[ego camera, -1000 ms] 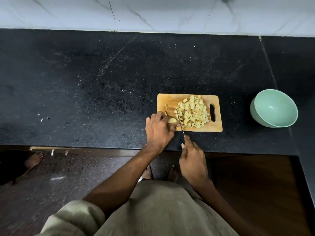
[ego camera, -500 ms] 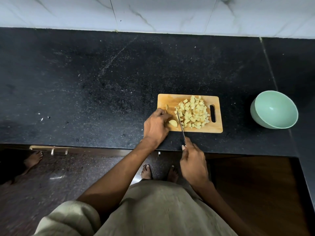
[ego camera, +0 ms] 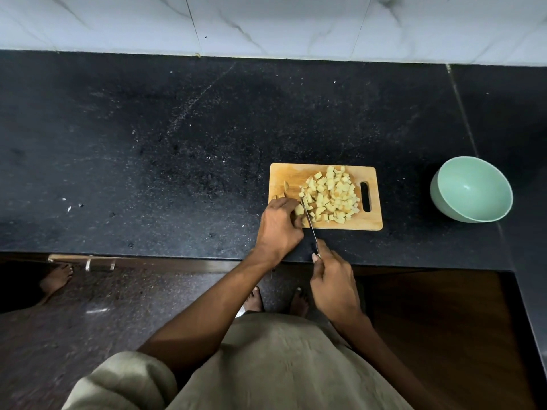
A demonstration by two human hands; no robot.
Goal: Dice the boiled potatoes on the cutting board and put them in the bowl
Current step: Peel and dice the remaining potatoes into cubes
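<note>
A wooden cutting board (ego camera: pixel 288 176) lies on the black counter with a heap of diced potato (ego camera: pixel 333 195) on its right half. My left hand (ego camera: pixel 278 229) covers the board's near left corner and holds a small uncut potato piece (ego camera: pixel 299 210) with curled fingers. My right hand (ego camera: pixel 333 284) grips the handle of a knife (ego camera: pixel 309 221), whose blade runs up along the left side of the heap, just right of the held piece. An empty mint-green bowl (ego camera: pixel 473 189) stands to the right of the board.
The black stone counter (ego camera: pixel 148 143) stretches wide to the left with a few crumbs. A white tiled wall (ego camera: pixel 266 22) backs it. The counter's front edge runs under my wrists. Another person's bare foot (ego camera: pixel 56 276) stands on the floor at the left.
My left hand has slid slightly right over the potato piece, covering more of it. The knife blade has shifted a little while staying beside the piece. The bowl and heap have not moved.
</note>
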